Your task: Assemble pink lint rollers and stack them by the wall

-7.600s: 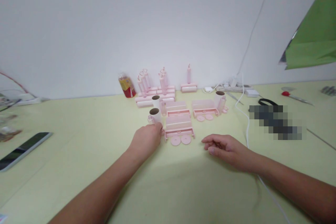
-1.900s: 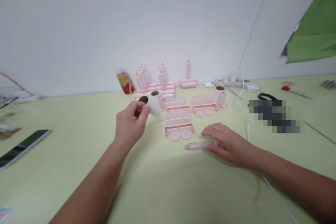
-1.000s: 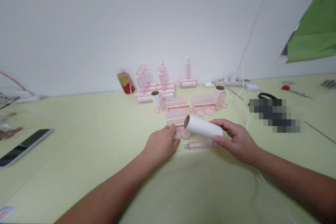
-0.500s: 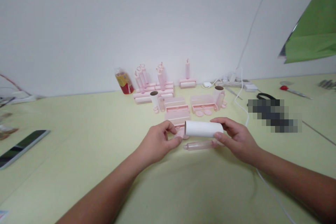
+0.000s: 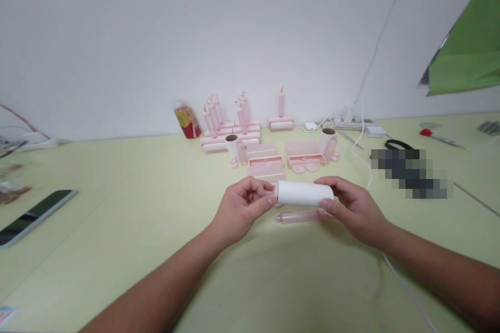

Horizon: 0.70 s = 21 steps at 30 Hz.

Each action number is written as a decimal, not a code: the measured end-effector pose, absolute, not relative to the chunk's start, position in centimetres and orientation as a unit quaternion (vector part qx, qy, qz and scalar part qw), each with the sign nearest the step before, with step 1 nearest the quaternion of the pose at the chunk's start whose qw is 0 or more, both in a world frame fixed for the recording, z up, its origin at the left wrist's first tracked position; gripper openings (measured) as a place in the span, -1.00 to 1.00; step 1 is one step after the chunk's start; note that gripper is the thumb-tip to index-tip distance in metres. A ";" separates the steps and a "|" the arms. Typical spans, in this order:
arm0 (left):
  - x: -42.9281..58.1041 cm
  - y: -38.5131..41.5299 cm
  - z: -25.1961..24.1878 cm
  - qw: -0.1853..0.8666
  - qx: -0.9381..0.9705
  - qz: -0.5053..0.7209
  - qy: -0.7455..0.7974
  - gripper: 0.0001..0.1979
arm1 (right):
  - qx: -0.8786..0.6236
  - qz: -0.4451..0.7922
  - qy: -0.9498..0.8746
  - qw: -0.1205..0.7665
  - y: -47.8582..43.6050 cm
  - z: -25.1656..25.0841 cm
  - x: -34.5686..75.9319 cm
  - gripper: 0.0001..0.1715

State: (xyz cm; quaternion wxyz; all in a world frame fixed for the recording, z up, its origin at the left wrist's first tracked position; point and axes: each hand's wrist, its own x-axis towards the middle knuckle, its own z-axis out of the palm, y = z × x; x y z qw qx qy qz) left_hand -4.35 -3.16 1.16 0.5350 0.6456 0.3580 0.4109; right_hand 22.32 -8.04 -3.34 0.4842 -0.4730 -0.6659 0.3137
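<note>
My right hand (image 5: 353, 209) grips the right end of a white lint roll (image 5: 302, 194), held level above the table. At the roll's left end, my left hand (image 5: 242, 209) pinches a small pink end cap (image 5: 275, 192), which touches the tube's opening; how far it sits inside is hidden by my fingers. Just below the roll lies a translucent pink handle tube (image 5: 297, 217). An open pink case (image 5: 266, 171) is behind the roll, partly covered by my left hand. Farther back, another open pink case (image 5: 304, 158) has two pink discs (image 5: 304, 168) in front of it.
Standing white rolls (image 5: 232, 146) with pink tubes flank the cases. Several assembled pink rollers (image 5: 230, 141) stand against the wall near a red-yellow packet (image 5: 187, 120). A white cable (image 5: 369, 174) runs down the right side. A phone (image 5: 37, 216) lies left, red-tipped tweezers (image 5: 443, 139) right.
My left hand has moved slightly right, bringing the pink cap from beside the roll against its left opening. The right hand still holds the roll. The view has shifted slightly.
</note>
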 end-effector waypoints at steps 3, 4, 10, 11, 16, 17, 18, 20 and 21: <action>-4.3 -3.2 1.1 0.533 0.644 0.413 0.361 -0.69 | -0.474 0.313 -0.674 0.472 -8.0 -3.1 22.3 -0.58; -4.3 -3.2 1.1 0.533 0.643 0.414 0.362 -0.69 | -0.473 0.314 -0.677 0.467 -8.0 -3.0 22.3 -0.59; -4.2 -3.3 1.2 0.531 0.636 0.432 0.357 -0.70 | -0.464 0.321 -0.699 0.440 -8.1 -2.9 22.4 -0.61; -4.2 -3.3 1.2 0.531 0.634 0.438 0.353 -0.71 | -0.461 0.320 -0.704 0.436 -8.1 -2.9 22.3 -0.61; -4.1 -3.4 1.3 0.534 0.627 0.461 0.330 -0.73 | -0.447 0.312 -0.723 0.424 -8.2 -2.8 22.2 -0.64; -4.1 -3.4 1.4 0.533 0.628 0.461 0.331 -0.73 | -0.448 0.310 -0.725 0.422 -8.2 -2.8 22.2 -0.64; -4.1 -3.5 1.5 0.531 0.629 0.461 0.332 -0.73 | -0.449 0.310 -0.726 0.419 -8.2 -2.7 22.1 -0.64; -4.0 -3.6 1.6 0.525 0.631 0.462 0.337 -0.72 | -0.451 0.311 -0.728 0.412 -8.2 -2.6 22.1 -0.63; -4.0 -3.6 1.6 0.520 0.633 0.463 0.339 -0.71 | -0.451 0.311 -0.729 0.410 -8.3 -2.6 22.1 -0.63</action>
